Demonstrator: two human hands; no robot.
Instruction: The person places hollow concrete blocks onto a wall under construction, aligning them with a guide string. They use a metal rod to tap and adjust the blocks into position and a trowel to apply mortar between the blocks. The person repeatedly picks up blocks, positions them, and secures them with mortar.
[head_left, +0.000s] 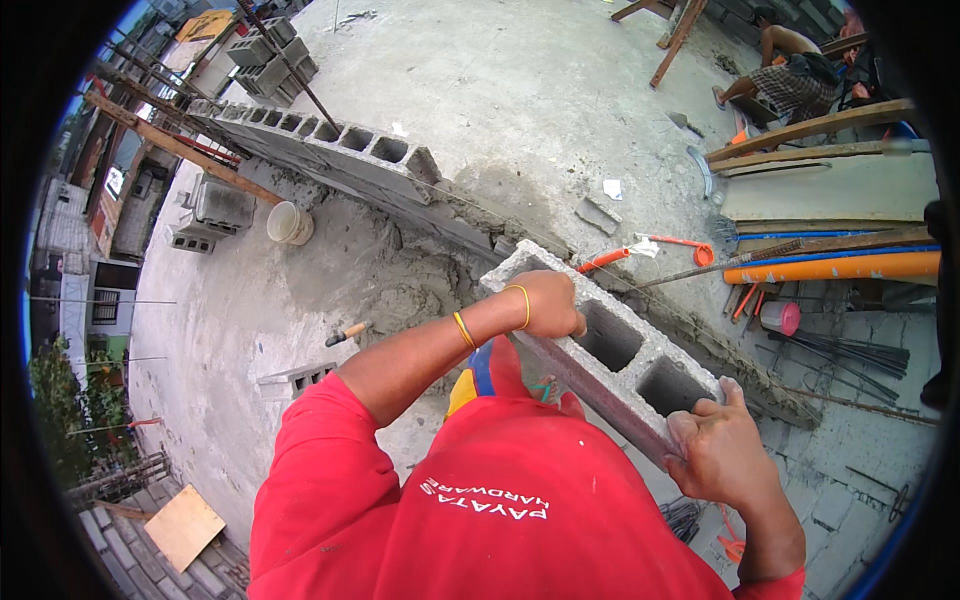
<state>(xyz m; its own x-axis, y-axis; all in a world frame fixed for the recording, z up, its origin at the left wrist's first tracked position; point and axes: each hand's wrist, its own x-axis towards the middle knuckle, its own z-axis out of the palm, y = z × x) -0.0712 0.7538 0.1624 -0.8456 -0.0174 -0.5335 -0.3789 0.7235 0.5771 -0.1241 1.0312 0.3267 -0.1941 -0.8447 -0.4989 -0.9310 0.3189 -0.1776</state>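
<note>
The left hand (pixel 548 303) is curling its fingers over one end of a hollow concrete block (pixel 602 345) while the right hand (pixel 722 455) is clamping the opposite end, thumb pressing on the top face. The block is hanging chest-high between them, above the mortar bed (pixel 400 285) beside the half-laid block wall (pixel 330 150). It looks heavy, rigid and gritty, likely best gripped at the end webs.
</note>
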